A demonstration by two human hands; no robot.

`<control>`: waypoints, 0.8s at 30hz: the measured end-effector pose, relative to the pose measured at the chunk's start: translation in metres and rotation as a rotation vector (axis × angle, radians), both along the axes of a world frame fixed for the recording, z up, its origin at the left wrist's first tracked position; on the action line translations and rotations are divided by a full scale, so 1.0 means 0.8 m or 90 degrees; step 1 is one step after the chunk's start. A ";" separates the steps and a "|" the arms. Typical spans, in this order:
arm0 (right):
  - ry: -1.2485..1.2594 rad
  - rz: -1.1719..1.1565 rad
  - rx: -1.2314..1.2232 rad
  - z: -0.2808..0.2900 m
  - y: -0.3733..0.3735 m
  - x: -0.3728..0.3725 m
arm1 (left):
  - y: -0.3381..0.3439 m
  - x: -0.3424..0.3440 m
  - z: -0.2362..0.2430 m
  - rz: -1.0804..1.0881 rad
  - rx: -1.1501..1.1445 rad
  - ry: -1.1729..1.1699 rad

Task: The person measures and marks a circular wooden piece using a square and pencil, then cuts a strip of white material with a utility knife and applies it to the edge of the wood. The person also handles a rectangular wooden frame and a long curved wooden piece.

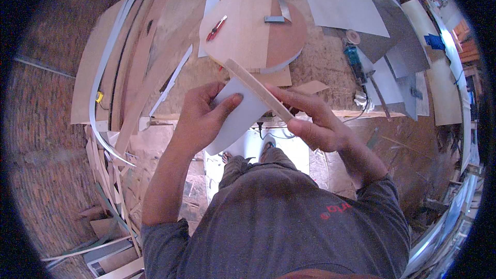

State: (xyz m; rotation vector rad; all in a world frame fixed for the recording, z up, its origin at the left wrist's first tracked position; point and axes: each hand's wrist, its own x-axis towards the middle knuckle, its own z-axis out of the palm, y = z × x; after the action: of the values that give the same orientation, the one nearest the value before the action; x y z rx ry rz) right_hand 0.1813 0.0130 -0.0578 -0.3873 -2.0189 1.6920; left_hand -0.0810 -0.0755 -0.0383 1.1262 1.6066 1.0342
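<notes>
My left hand [201,116] is closed on a white flat panel [240,116], its thumb on the white face. My right hand [320,124] grips a narrow wooden strip [256,87] that slants along the panel's right edge. Whether the strip and the panel are joined I cannot tell. Both are held in the air at the near edge of the workbench. Beyond them lies a round wooden board [235,39] with a white edge. On that board rest a red utility knife [216,28] and a try square [275,19].
A teal power tool [353,61] with a cord lies right of the round board. White sheet [343,5] and grey sheets [411,62] cover the bench's right side. Long wooden boards [147,46], a curved white strip [94,106] and a yellow tape measure [99,96] are at left.
</notes>
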 end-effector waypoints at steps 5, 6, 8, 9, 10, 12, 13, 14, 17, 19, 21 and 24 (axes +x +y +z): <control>-0.016 -0.020 -0.008 0.005 0.013 -0.025 | -0.005 0.027 0.002 -0.029 -0.004 0.004; -0.013 -0.026 0.003 0.007 0.016 -0.030 | -0.006 0.027 0.003 -0.026 -0.002 0.008; 0.033 -0.045 0.039 0.001 0.009 -0.034 | -0.005 0.019 0.007 -0.018 -0.003 0.008; -0.004 -0.036 0.047 -0.003 0.001 -0.019 | -0.002 0.011 0.013 -0.017 -0.006 0.004; -0.039 -0.018 0.056 -0.009 -0.008 0.006 | -0.003 0.005 0.015 -0.007 -0.009 0.001; -0.050 -0.006 0.082 -0.010 -0.003 0.016 | -0.002 0.009 0.007 0.001 0.020 -0.022; -0.028 -0.018 0.088 -0.011 -0.003 0.015 | -0.002 0.014 0.003 -0.005 0.027 -0.034; -0.030 -0.023 0.050 -0.002 -0.001 0.006 | -0.003 0.019 0.005 -0.027 0.019 0.004; -0.065 -0.031 0.011 0.022 0.011 -0.023 | -0.004 0.029 0.009 -0.058 0.009 0.044; -0.023 -0.037 0.015 0.016 0.011 -0.028 | -0.005 0.024 0.012 -0.024 0.006 -0.018; -0.032 -0.038 0.106 -0.019 0.000 0.010 | -0.001 0.010 0.006 -0.025 0.048 0.004; -0.010 -0.013 0.010 -0.024 -0.014 0.028 | -0.001 0.013 -0.010 -0.019 0.056 -0.002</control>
State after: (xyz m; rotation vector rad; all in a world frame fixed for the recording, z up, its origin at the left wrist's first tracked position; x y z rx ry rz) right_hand 0.2037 0.0022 -0.0769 -0.4155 -2.0325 1.6650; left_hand -0.0709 -0.0760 -0.0462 1.2036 1.5504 1.0943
